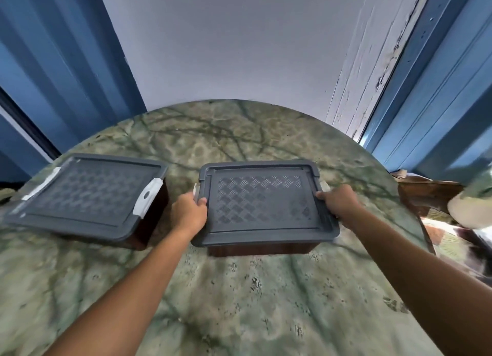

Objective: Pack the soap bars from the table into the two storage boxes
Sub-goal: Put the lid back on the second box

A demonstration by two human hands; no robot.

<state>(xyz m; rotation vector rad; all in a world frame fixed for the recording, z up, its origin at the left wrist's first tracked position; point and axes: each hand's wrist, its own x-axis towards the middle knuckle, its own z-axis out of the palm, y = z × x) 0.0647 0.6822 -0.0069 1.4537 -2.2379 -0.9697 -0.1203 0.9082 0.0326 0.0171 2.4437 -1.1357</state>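
Two dark storage boxes with grey patterned lids stand on the green marble table [239, 302]. The left box [85, 196] has its lid on, with white latches on both short sides. The right box [263, 204] sits in the middle, lid on. My left hand [189, 212] grips its left edge, thumb on the lid by the latch. My right hand [338, 204] grips its right edge the same way. No soap bars are in view.
A pale wall rises behind the table, with blue door frames [53, 76] on both sides. At the right, past the table's edge, a wooden piece of furniture [426, 196] holds a pale round object [471, 212].
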